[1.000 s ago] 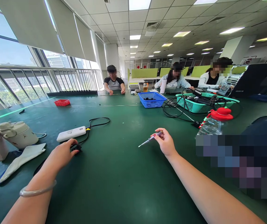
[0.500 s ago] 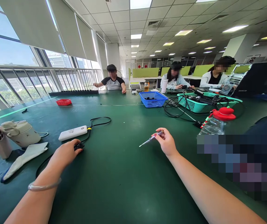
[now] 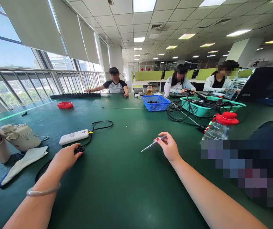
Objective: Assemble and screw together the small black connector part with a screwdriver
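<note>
My right hand (image 3: 169,147) pinches a small screwdriver (image 3: 151,144) with a clear handle, its metal tip pointing left above the green table (image 3: 117,187). My left hand (image 3: 63,158), with a bangle on the wrist, rests on the table with its fingers closed on a small black part (image 3: 78,149) attached to a black cable (image 3: 98,125). The cable runs to a white power bank (image 3: 73,136) just beyond the hand.
At the left lie a white jug (image 3: 22,136), a phone (image 3: 0,145) and a white glove (image 3: 24,160). A water bottle with a red cap (image 3: 219,127) stands at the right. Blue (image 3: 156,102), teal (image 3: 208,106) and red (image 3: 65,105) baskets sit farther back. Three people sit at the far end.
Both hands stay nearly still; the view shifts slightly. The far person at the left has stretched an arm out to the left.
</note>
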Demonstrator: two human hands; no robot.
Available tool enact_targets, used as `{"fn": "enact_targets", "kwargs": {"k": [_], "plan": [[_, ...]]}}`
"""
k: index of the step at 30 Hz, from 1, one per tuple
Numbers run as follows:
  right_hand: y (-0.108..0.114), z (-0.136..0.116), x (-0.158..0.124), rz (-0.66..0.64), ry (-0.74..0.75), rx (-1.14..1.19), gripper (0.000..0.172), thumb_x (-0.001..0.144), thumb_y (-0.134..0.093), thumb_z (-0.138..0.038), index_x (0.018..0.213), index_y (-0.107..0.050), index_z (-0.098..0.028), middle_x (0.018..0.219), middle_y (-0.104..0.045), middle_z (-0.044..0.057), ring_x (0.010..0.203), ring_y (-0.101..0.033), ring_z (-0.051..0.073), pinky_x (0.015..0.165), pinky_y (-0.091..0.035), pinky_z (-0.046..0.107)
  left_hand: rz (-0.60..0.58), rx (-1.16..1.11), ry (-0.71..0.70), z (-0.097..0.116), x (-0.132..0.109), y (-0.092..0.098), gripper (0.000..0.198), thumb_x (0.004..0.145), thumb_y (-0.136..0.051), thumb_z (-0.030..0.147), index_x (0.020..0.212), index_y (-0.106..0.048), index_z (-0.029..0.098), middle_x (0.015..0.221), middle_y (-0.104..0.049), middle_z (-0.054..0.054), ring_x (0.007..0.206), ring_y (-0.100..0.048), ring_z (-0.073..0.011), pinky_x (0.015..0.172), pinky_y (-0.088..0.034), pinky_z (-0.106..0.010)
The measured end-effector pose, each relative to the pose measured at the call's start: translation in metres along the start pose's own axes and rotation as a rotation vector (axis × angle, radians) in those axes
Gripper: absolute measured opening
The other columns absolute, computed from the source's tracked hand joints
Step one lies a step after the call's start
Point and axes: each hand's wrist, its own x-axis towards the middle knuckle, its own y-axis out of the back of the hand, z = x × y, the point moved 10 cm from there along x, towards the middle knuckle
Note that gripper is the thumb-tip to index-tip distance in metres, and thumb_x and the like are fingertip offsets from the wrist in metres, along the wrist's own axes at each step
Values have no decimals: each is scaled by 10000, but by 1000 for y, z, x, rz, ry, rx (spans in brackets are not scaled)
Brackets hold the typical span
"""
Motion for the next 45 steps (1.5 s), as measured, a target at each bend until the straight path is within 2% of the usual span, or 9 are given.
{"fn": "enact_targets", "kwargs": {"k": [7,15,20,28,35,37,40,43,45], "plan": [[0,-2,-1,0,-2,-10,400,686,-756,-511,917,-552,-256,794,-730,35,825,-738,259,875,-550,445,-25,-18,25,-7,0,0,595,896,-464,429,1427,-497,163,1280,-670,-162,1140,-637,-376,908,-513,-459],[0,-2,-1,2,5,-9,389,684,-750,-508,910,-552,-261,798,-725,31,824,-738,257,870,-549,437,-41,-76,-4,-11,6,-8,559,881,-486,436,1377,-553,186,1264,-684,-141,1170,-623,-358,947,-501,-453],[0,-2,-1,8,-2,2,398,674,-755,-508,909,-553,-259,783,-720,30,837,-737,262,880,-546,442,-10,-63,-15,-10,5,-6,548,862,-507,432,1358,-577,210,1247,-693,-142,1138,-641,-363,919,-510,-445],[-1,-1,0,1,-12,23,410,661,-767,-503,910,-552,-257,776,-725,31,825,-735,256,881,-548,438,-27,4,4,-2,1,-1,528,850,-526,442,1307,-637,203,1129,-732,-171,1047,-675,-379,835,-528,-430],[-1,-5,-1,5,13,-7,414,674,-755,-522,910,-556,-247,773,-729,36,819,-739,256,860,-559,436,15,57,-66,15,-4,5,524,886,-468,379,1331,-614,144,1300,-650,-177,1143,-631,-361,948,-494,-437],[-1,-5,-1,5,12,-8,408,676,-751,-511,913,-557,-242,781,-730,38,826,-739,254,868,-557,438,-9,63,-69,16,-5,2,517,894,-456,380,1324,-618,143,1315,-642,-173,1153,-627,-357,959,-489,-435],[-1,-6,-2,-1,17,2,391,682,-746,-495,912,-556,-242,781,-728,35,822,-740,253,862,-562,438,-57,49,-56,14,-5,-4,547,879,-492,423,1343,-600,156,1246,-681,-181,1109,-648,-379,918,-505,-456],[-1,-6,-2,-3,20,-3,378,690,-738,-488,912,-555,-244,782,-727,38,821,-740,256,854,-567,445,-17,11,-30,7,-4,0,624,872,-506,475,1407,-527,155,1203,-698,-200,1080,-656,-413,867,-516,-488],[-2,-7,-1,-8,28,-14,372,699,-730,-487,916,-552,-243,792,-729,44,837,-740,259,864,-564,453,-4,-21,-25,4,-4,3,594,868,-517,447,1384,-544,154,1184,-707,-197,1069,-662,-414,849,-523,-486]]}}
